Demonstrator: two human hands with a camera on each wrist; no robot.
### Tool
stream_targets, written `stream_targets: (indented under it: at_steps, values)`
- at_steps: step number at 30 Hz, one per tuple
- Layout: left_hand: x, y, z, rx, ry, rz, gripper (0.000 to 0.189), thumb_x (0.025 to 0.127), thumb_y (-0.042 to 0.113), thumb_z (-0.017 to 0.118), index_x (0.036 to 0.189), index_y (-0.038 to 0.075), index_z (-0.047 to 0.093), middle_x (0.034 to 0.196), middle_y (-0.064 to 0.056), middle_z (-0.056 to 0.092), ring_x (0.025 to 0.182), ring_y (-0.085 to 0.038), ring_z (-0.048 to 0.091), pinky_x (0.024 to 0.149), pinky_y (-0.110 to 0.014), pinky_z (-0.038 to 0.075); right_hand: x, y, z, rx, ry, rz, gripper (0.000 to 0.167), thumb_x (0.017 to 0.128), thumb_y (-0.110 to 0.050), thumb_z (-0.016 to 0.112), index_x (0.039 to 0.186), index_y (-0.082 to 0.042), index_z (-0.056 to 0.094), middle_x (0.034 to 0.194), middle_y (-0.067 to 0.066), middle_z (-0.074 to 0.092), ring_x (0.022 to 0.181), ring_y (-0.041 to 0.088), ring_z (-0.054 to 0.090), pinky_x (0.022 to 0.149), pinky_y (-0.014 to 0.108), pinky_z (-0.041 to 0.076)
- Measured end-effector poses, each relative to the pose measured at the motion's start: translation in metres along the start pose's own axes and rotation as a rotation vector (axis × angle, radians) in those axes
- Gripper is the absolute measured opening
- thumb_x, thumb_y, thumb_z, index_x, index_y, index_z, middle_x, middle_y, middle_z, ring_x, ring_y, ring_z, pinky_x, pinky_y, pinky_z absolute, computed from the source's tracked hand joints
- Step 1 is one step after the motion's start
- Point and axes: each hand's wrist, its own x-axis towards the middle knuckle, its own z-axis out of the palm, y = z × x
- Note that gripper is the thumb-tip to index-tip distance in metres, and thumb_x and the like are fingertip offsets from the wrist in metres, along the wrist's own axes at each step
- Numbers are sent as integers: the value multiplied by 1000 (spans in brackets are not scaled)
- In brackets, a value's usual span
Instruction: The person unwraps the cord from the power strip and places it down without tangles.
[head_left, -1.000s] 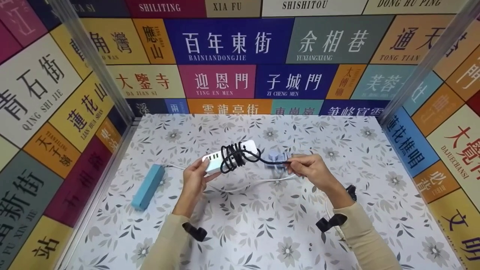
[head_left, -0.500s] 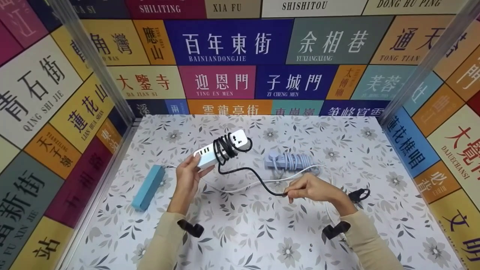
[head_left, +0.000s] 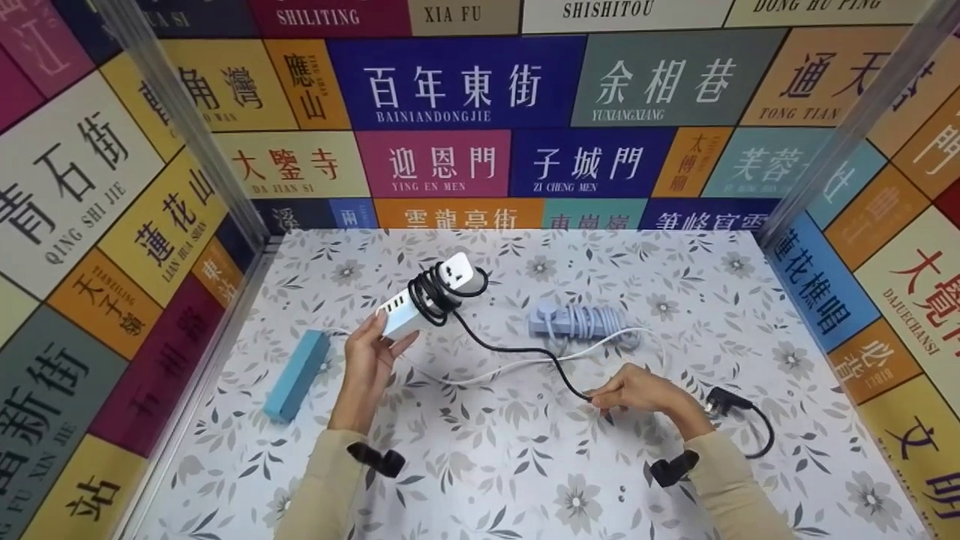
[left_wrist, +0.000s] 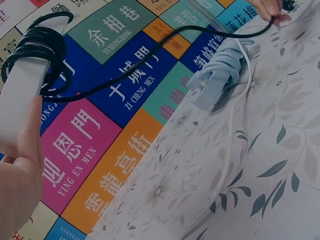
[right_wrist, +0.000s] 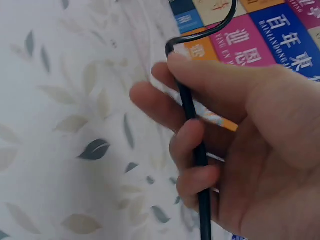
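Note:
My left hand grips the near end of a white power strip, raised above the table and tilted with its socket end up and away. Several turns of black cord are wound round the strip's middle. A loose length of that cord runs to my right hand, which pinches it; in the right wrist view the fingers curl round the cord. Beyond the right hand, the cord's black plug hangs or lies by the wrist; I cannot tell which.
A blue power strip lies at the left of the table, its white cord running rightward. Behind my right hand lies a pale lilac power strip wrapped in its own cord. Walls with printed signs enclose the table.
My left hand has tilted the white strip up and shifted it left. The right hand has moved down and slightly right, lengthening the loose black cord. The plug now shows beside the right wrist.

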Motion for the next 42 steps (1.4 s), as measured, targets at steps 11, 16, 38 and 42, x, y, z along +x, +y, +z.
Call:
stream_targets:
  at_steps: [11, 16, 38, 42]
  values:
    - [-1, 0, 5, 41, -26, 7, 45, 103, 9, 53, 141, -13, 43, 113, -12, 65, 97, -23, 71, 90, -41, 64, 7, 18, 20, -149, 266, 66, 14, 87, -19, 78, 97, -10, 82, 98, 8, 79, 95, 22, 71, 102, 59, 52]
    - [-2, 0, 6, 118, -54, 6, 48, 104, 13, 53, 144, -12, 42, 119, -12, 62, 99, -21, 71, 91, -40, 64, 6, 13, 20, -76, 218, 109, 20, 92, -24, 73, 105, -10, 80, 105, 7, 78, 101, 24, 71, 88, 41, 62]
    - [-2, -5, 7, 105, -82, -8, 49, 103, 11, 53, 146, -11, 41, 121, -13, 62, 101, -23, 71, 93, -42, 63, 44, -44, 51, -108, 318, -299, 52, 95, -13, 68, 144, -4, 53, 146, 20, 52, 136, 43, 48, 111, 62, 46]
    - [-3, -5, 8, 102, -90, -11, 49, 103, 11, 54, 145, -11, 41, 119, -12, 63, 101, -22, 71, 94, -42, 63, 53, -49, 57, -136, 247, -294, 52, 98, -17, 64, 147, -6, 49, 149, 20, 49, 140, 43, 43, 117, 63, 39]
